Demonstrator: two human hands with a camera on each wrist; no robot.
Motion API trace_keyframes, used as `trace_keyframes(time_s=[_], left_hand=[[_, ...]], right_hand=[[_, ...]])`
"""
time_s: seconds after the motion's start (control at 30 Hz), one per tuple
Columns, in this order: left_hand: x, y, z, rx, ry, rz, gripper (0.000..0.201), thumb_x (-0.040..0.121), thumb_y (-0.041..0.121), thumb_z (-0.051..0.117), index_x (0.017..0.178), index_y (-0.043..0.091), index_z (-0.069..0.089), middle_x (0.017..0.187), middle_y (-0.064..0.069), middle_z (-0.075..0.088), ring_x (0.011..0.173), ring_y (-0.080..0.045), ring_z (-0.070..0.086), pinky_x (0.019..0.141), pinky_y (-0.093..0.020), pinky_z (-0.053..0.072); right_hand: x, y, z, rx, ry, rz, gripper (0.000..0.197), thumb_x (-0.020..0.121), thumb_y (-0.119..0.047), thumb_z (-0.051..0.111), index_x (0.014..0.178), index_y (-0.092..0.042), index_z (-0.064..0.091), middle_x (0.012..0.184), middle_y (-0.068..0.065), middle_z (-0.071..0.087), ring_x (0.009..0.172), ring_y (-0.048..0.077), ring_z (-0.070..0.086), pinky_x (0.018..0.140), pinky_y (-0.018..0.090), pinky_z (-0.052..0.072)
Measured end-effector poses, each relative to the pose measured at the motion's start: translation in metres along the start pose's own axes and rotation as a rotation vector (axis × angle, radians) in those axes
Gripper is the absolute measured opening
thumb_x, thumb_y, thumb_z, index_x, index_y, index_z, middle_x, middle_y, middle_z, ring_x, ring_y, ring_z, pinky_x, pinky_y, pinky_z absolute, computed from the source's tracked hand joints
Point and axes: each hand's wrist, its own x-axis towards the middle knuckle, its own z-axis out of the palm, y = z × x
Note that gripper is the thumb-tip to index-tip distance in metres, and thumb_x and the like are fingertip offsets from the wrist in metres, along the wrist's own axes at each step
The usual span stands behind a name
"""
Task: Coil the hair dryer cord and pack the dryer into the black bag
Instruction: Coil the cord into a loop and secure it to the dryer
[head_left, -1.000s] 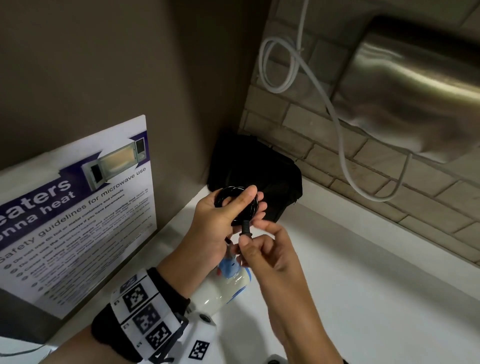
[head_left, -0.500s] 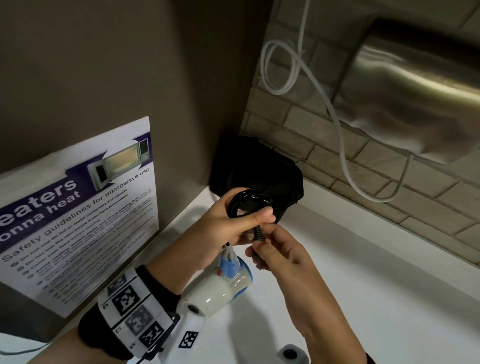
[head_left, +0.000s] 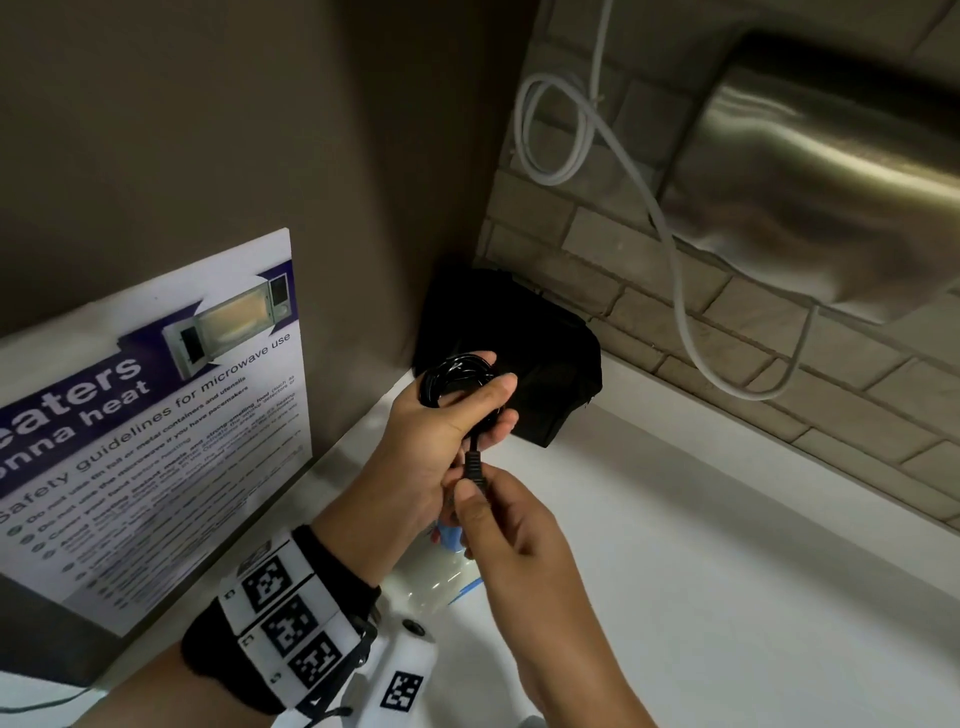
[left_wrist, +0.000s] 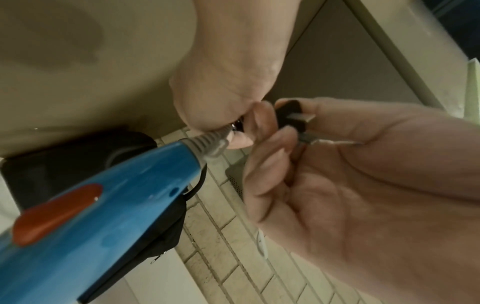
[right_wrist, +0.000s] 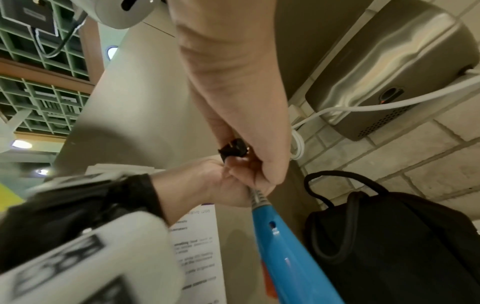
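Note:
My left hand (head_left: 480, 402) grips a small coil of black cord (head_left: 451, 375) just in front of the black bag (head_left: 550, 358), which sits in the counter's back corner. Just below the coil, my right hand (head_left: 470, 491) pinches the black plug (head_left: 474, 467); its metal prongs show in the left wrist view at the plug (left_wrist: 293, 116). The hair dryer (head_left: 441, 574), with a white body and blue handle (left_wrist: 109, 201), sits under both hands, mostly hidden by them. Its grey strain relief (left_wrist: 211, 142) runs up into my left hand (left_wrist: 221, 92). The bag's mouth is not visible.
A steel hand dryer (head_left: 831, 182) is mounted on the brick wall at upper right, and a white cable (head_left: 670, 249) loops down from it. A microwave safety poster (head_left: 156, 441) leans against the left wall. The white counter (head_left: 727, 597) stretches out to the right.
My left hand has carried the coil slightly up toward the bag. My right hand has shifted its pinch down the plug, a little below the coil.

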Motion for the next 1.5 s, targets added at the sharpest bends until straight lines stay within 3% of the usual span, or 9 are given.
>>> trace_keyframes(time_s=[0.1,0.23,0.33,0.53,0.7,0.87,1.03,1.23,1.5], left_hand=[[0.002,0.003,-0.003,-0.020,-0.016,-0.015,0.025,0.077,0.005,0.074,0.100,0.015,0.071,0.083,-0.001,0.070,0.064,-0.014,0.070,0.055,-0.018,0.055],[0.004,0.009,-0.012,0.112,-0.164,-0.022,0.042,0.069,0.017,0.076,0.110,0.018,0.066,0.103,-0.011,0.071,0.087,-0.028,0.073,0.072,-0.030,0.060],[0.004,0.016,-0.016,0.218,-0.282,-0.034,0.045,0.068,0.019,0.075,0.112,0.018,0.064,0.102,-0.014,0.071,0.090,-0.033,0.072,0.066,-0.030,0.059],[0.000,0.006,-0.011,0.331,-0.303,-0.013,0.041,0.071,0.012,0.078,0.109,0.021,0.065,0.107,-0.022,0.070,0.096,-0.030,0.070,0.083,-0.031,0.058],[-0.002,0.006,-0.009,0.321,-0.402,-0.119,0.034,0.079,0.005,0.071,0.112,0.007,0.063,0.103,-0.026,0.070,0.087,-0.029,0.072,0.083,-0.037,0.058],[0.001,0.004,-0.007,0.142,-0.287,-0.085,0.011,0.087,0.009,0.060,0.096,0.010,0.066,0.083,-0.012,0.075,0.074,-0.022,0.074,0.063,-0.023,0.059],[0.006,0.001,-0.006,0.058,-0.230,-0.052,0.013,0.085,0.007,0.063,0.098,0.009,0.065,0.084,-0.012,0.076,0.073,-0.024,0.073,0.062,-0.026,0.059],[0.009,0.006,-0.011,0.089,-0.349,-0.082,0.030,0.088,0.022,0.055,0.114,0.007,0.058,0.113,-0.014,0.070,0.102,-0.029,0.068,0.084,-0.031,0.057],[0.014,0.006,-0.025,0.169,-0.412,-0.104,0.051,0.091,0.043,0.044,0.125,0.006,0.052,0.123,-0.010,0.066,0.116,-0.023,0.062,0.103,-0.038,0.045]], right_hand=[[-0.003,0.001,0.002,-0.013,-0.011,0.024,0.020,0.097,-0.030,0.049,0.103,-0.028,0.067,0.092,-0.008,0.070,0.088,0.002,0.063,0.078,0.013,0.045],[0.006,-0.002,-0.012,0.031,-0.042,0.063,0.020,0.096,-0.029,0.051,0.094,-0.023,0.070,0.080,-0.005,0.067,0.074,0.003,0.058,0.074,0.017,0.044],[0.011,-0.007,-0.019,0.083,-0.008,0.072,0.024,0.095,-0.032,0.051,0.090,-0.018,0.070,0.077,-0.003,0.067,0.073,0.007,0.057,0.075,0.023,0.045],[0.008,-0.002,-0.009,0.027,-0.038,0.031,0.044,0.089,-0.040,0.056,0.083,0.003,0.053,0.087,0.031,0.056,0.070,0.016,0.046,0.066,0.025,0.036],[0.004,-0.004,-0.012,-0.055,0.001,-0.017,0.031,0.093,-0.029,0.058,0.072,-0.007,0.051,0.065,0.010,0.048,0.057,0.010,0.036,0.052,0.014,0.030],[0.003,0.003,-0.009,-0.144,-0.006,-0.067,0.028,0.085,-0.045,0.053,0.087,-0.020,0.068,0.083,0.009,0.067,0.078,0.026,0.058,0.070,0.036,0.046],[0.003,0.014,0.000,-0.240,0.076,-0.119,0.021,0.085,-0.041,0.055,0.083,-0.025,0.068,0.078,0.002,0.064,0.073,0.016,0.058,0.065,0.022,0.043],[0.009,0.007,-0.018,-0.052,-0.016,-0.019,0.009,0.089,-0.025,0.063,0.097,-0.028,0.065,0.067,-0.009,0.065,0.067,0.005,0.059,0.065,0.013,0.043],[0.014,0.006,-0.039,-0.054,0.135,-0.035,0.019,0.087,-0.042,0.055,0.106,-0.040,0.058,0.089,-0.016,0.065,0.089,0.007,0.064,0.077,0.022,0.052]])
